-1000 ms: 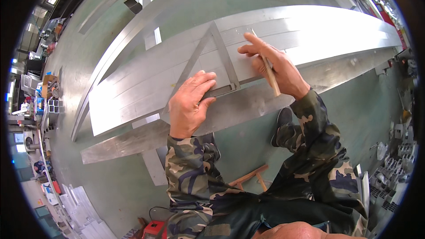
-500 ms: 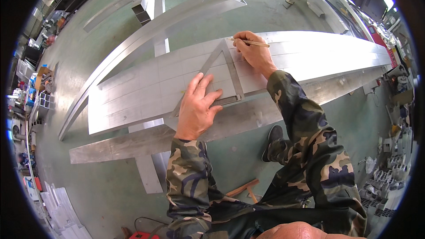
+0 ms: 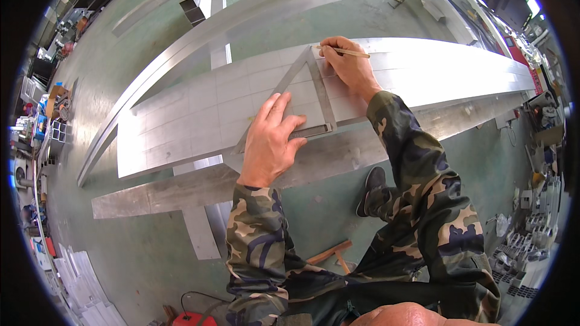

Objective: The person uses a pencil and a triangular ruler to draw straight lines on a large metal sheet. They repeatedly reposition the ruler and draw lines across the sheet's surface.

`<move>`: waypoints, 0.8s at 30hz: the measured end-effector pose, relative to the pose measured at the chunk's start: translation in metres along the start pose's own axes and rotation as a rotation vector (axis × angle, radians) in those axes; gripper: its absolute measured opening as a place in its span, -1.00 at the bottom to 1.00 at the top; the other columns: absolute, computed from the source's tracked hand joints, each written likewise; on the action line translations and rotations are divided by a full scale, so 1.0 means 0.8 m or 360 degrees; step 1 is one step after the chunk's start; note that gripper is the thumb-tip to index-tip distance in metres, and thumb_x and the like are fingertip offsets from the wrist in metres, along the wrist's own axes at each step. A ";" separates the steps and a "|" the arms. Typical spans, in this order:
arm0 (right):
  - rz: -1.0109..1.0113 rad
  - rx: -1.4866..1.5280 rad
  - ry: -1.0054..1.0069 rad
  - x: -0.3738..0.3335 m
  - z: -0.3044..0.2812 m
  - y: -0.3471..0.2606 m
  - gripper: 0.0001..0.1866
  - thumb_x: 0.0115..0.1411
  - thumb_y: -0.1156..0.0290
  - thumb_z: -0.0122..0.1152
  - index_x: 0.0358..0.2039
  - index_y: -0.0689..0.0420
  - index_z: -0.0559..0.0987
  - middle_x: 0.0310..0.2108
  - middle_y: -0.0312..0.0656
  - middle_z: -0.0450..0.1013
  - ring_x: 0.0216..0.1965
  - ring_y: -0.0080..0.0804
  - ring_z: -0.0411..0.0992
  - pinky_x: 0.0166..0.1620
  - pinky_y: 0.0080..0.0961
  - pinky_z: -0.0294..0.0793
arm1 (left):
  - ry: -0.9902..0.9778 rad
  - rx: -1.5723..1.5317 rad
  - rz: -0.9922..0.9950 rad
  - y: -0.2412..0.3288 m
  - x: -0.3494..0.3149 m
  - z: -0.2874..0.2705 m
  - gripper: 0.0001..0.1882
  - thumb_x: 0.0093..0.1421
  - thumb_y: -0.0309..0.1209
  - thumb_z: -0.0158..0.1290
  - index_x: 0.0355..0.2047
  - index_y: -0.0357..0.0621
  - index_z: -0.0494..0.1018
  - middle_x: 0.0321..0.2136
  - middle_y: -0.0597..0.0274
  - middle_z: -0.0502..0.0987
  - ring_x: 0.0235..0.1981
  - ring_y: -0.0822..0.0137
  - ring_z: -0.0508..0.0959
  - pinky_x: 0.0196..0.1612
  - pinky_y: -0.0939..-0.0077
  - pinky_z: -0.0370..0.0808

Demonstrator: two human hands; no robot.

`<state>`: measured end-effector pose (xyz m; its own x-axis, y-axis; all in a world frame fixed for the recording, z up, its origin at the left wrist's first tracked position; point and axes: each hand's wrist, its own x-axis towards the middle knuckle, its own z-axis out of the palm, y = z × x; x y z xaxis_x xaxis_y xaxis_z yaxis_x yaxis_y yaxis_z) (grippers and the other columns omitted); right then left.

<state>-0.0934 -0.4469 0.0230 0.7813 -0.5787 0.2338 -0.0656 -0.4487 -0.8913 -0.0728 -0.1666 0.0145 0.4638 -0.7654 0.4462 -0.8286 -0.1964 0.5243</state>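
A long, silvery metal panel [image 3: 175, 118] lies across in front of me, with a grid of thin lines on its left part. On it rests a triangular metal set square [image 3: 322, 89], its tip toward the far edge. My left hand [image 3: 272, 145] lies over the set square's near left part, fingers stretched out and thumb apart. Beside the set square's far tip, my right hand [image 3: 349, 67] pinches a slim wooden pencil [image 3: 355, 54]. The pencil's point is at the panel's far edge, close to the tip; whether it touches is too small to tell.
A long metal beam [image 3: 157, 198] runs along the panel's near side. Another long metal profile [image 3: 181, 48] passes beyond it at the far left. A wooden T-shaped piece [image 3: 331, 252] and a red object [image 3: 194, 319] are on the floor near my legs. Metal lengths [image 3: 84, 284] lie at lower left.
The whole view has shifted slightly. My left fingers have drawn a little closer together on the set square. My right hand still holds the pencil by the set square's tip.
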 end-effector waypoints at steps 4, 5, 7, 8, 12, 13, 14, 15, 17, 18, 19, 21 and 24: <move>-0.0049 -0.0046 -0.0010 0.001 0.001 0.001 -0.71 0.39 0.29 0.29 -0.03 0.21 0.74 -0.27 -0.20 0.71 -0.28 -0.47 0.60 -0.12 -0.44 0.58 | -0.0004 0.0012 -0.0023 0.001 0.000 -0.002 -0.56 -0.01 -0.44 0.48 -0.07 -0.14 0.70 0.40 -0.09 0.49 0.45 -0.22 0.40 0.39 -0.01 0.46; -0.0064 -0.0046 0.0009 0.001 -0.002 0.001 -0.72 0.36 0.28 0.32 -0.06 0.18 0.76 -0.29 -0.15 0.72 -0.27 -0.40 0.62 -0.10 -0.39 0.60 | -0.0005 0.0009 -0.0021 0.002 0.001 0.000 -0.56 -0.01 -0.44 0.48 -0.07 -0.14 0.70 0.40 -0.09 0.49 0.45 -0.21 0.40 0.39 -0.01 0.46; -0.0080 -0.0078 -0.0004 0.001 -0.006 0.004 -0.72 0.35 0.28 0.31 -0.07 0.19 0.76 -0.29 -0.13 0.72 -0.27 -0.38 0.63 -0.10 -0.39 0.61 | -0.0009 0.0023 -0.0016 0.004 0.003 0.003 -0.57 0.00 -0.44 0.49 -0.08 -0.12 0.70 0.40 -0.08 0.49 0.45 -0.19 0.40 0.39 0.01 0.47; -0.0091 -0.0087 -0.0013 0.002 -0.007 0.006 -0.72 0.35 0.28 0.31 -0.08 0.19 0.77 -0.29 -0.12 0.72 -0.27 -0.36 0.63 -0.09 -0.39 0.61 | -0.0013 0.0047 -0.0014 0.004 0.003 0.002 -0.58 0.00 -0.43 0.50 -0.09 -0.11 0.70 0.39 -0.07 0.49 0.44 -0.16 0.41 0.38 0.03 0.48; -0.0103 -0.0132 -0.0060 -0.005 -0.011 0.002 -0.73 0.33 0.29 0.30 -0.10 0.19 0.77 -0.31 -0.13 0.71 -0.28 -0.37 0.63 -0.10 -0.39 0.61 | -0.0018 0.0093 -0.0033 0.000 0.002 0.005 -0.59 0.01 -0.42 0.51 -0.09 -0.08 0.71 0.40 -0.04 0.49 0.44 -0.10 0.41 0.37 0.06 0.51; -0.0079 -0.0155 -0.0080 -0.009 -0.015 -0.002 -0.73 0.33 0.29 0.29 -0.11 0.19 0.77 -0.31 -0.13 0.71 -0.29 -0.37 0.63 -0.11 -0.40 0.61 | -0.0018 0.0095 -0.0041 0.000 0.002 0.006 -0.59 0.02 -0.42 0.51 -0.09 -0.08 0.71 0.40 -0.03 0.49 0.45 -0.10 0.41 0.37 0.06 0.51; -0.0055 -0.0177 -0.0098 -0.013 -0.017 -0.007 -0.73 0.33 0.29 0.29 -0.12 0.19 0.77 -0.31 -0.13 0.71 -0.29 -0.38 0.62 -0.11 -0.40 0.60 | -0.0018 0.0099 -0.0046 0.001 0.002 0.006 -0.59 0.02 -0.41 0.51 -0.09 -0.07 0.71 0.40 -0.02 0.49 0.45 -0.09 0.41 0.37 0.07 0.51; -0.0066 -0.0169 -0.0098 -0.017 -0.019 -0.008 -0.73 0.33 0.29 0.29 -0.12 0.19 0.77 -0.32 -0.13 0.71 -0.30 -0.38 0.62 -0.12 -0.40 0.60 | -0.0019 0.0101 -0.0051 0.001 0.002 0.006 -0.59 0.02 -0.41 0.51 -0.09 -0.07 0.72 0.41 -0.02 0.49 0.45 -0.09 0.41 0.37 0.07 0.52; -0.0084 -0.0150 -0.0103 -0.025 -0.019 -0.009 -0.73 0.33 0.29 0.28 -0.13 0.20 0.77 -0.32 -0.14 0.71 -0.32 -0.38 0.61 -0.14 -0.39 0.60 | -0.0024 0.0063 -0.0071 0.000 0.002 0.006 -0.59 0.03 -0.44 0.50 -0.07 -0.08 0.71 0.41 -0.01 0.49 0.46 -0.13 0.40 0.38 0.03 0.49; -0.0075 -0.0168 -0.0118 -0.030 -0.020 -0.011 -0.73 0.33 0.30 0.28 -0.13 0.20 0.77 -0.33 -0.14 0.70 -0.32 -0.38 0.61 -0.15 -0.39 0.59 | -0.0028 0.0045 -0.0083 -0.002 0.002 0.006 -0.58 0.03 -0.45 0.49 -0.06 -0.08 0.71 0.42 0.00 0.49 0.46 -0.16 0.40 0.39 0.02 0.48; -0.0065 -0.0185 -0.0132 -0.035 -0.021 -0.015 -0.73 0.33 0.30 0.28 -0.13 0.20 0.76 -0.33 -0.14 0.70 -0.33 -0.38 0.60 -0.16 -0.38 0.59 | -0.0025 0.0056 -0.0081 -0.003 0.001 0.006 -0.58 0.03 -0.45 0.49 -0.06 -0.08 0.71 0.42 0.00 0.49 0.46 -0.16 0.40 0.39 0.01 0.48; -0.0057 -0.0236 -0.0165 -0.045 -0.028 -0.019 -0.73 0.34 0.30 0.27 -0.11 0.21 0.75 -0.33 -0.18 0.70 -0.32 -0.43 0.60 -0.16 -0.41 0.58 | -0.0021 0.0065 -0.0068 -0.003 0.002 0.010 -0.58 0.03 -0.45 0.49 -0.06 -0.08 0.71 0.42 0.00 0.49 0.46 -0.15 0.40 0.39 0.01 0.48; -0.0054 -0.0308 -0.0225 -0.059 -0.037 -0.024 -0.72 0.36 0.31 0.27 -0.07 0.23 0.74 -0.32 -0.25 0.68 -0.29 -0.53 0.59 -0.16 -0.48 0.57 | -0.0029 0.0068 -0.0077 -0.002 0.003 0.010 -0.58 0.03 -0.44 0.50 -0.06 -0.07 0.70 0.42 0.00 0.49 0.46 -0.15 0.40 0.39 0.01 0.49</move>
<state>-0.1476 -0.4309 0.0407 0.8632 -0.4662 0.1937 -0.1448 -0.5962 -0.7897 -0.0732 -0.1735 0.0089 0.4982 -0.7652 0.4079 -0.8181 -0.2590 0.5134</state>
